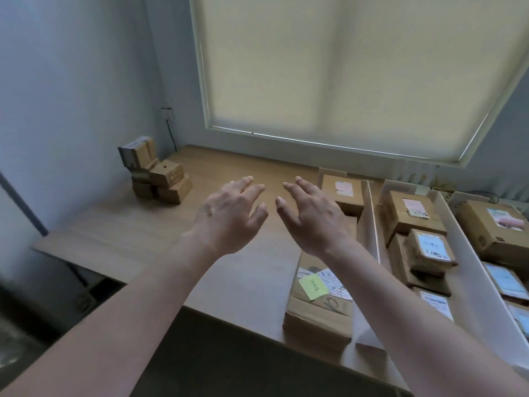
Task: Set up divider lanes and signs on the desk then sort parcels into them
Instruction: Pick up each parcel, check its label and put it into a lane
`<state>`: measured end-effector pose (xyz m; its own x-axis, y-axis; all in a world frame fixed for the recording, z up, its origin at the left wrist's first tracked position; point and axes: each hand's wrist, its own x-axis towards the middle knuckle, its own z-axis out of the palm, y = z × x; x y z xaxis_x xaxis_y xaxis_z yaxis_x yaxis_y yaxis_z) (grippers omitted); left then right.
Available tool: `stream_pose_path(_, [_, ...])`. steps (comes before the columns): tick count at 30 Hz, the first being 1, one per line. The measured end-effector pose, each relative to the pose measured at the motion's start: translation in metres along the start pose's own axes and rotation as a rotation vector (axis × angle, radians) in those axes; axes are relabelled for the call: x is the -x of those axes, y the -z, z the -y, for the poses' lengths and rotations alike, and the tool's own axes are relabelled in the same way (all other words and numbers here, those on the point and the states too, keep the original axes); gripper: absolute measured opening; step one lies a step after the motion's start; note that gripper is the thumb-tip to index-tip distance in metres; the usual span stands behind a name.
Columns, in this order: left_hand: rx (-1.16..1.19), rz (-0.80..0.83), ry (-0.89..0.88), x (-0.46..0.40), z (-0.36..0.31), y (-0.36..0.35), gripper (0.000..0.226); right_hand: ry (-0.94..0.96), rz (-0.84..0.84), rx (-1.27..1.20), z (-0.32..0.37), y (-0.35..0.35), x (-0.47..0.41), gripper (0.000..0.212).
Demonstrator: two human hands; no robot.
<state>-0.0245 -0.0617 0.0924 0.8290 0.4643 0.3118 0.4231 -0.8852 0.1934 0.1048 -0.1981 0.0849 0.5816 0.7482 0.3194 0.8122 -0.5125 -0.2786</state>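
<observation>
Above the desk: your left hand (229, 213) and right hand (312, 216) spread wide, holding nothing.
Far-left corner: unsorted boxes (156, 174) wait.
Advice: lift the topmost first.

Large window with a drawn cream roller blind (357, 67), daylight glowing through. Pale blue-grey painted wall (71, 81) left of the window, white wall socket (166, 113) with black cable near its lower-left corner. Light wooden desk (143, 224) below the window.

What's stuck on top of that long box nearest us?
The long box has a yellow-green sticky note and patterned printed labels on top. Its far end is hidden beneath the right hand.
</observation>
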Motion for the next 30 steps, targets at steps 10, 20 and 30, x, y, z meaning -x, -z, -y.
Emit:
stream_pose_path(10, [0.014,0.014,0.160,0.001,0.159,0.019,0.050,0.125,0.057,-0.077,0.124,-0.074,-0.087,0.059])
stream_pose_path(20, [-0.027,0.019,0.258,-0.100,0.316,0.012,0.051,0.174,0.106,-0.184,0.200,-0.179,-0.247,0.058])
stream_pose_path(30, [0.043,0.059,0.245,-0.178,0.451,-0.002,0.050,0.129,0.121,-0.161,0.264,-0.250,-0.365,0.057])
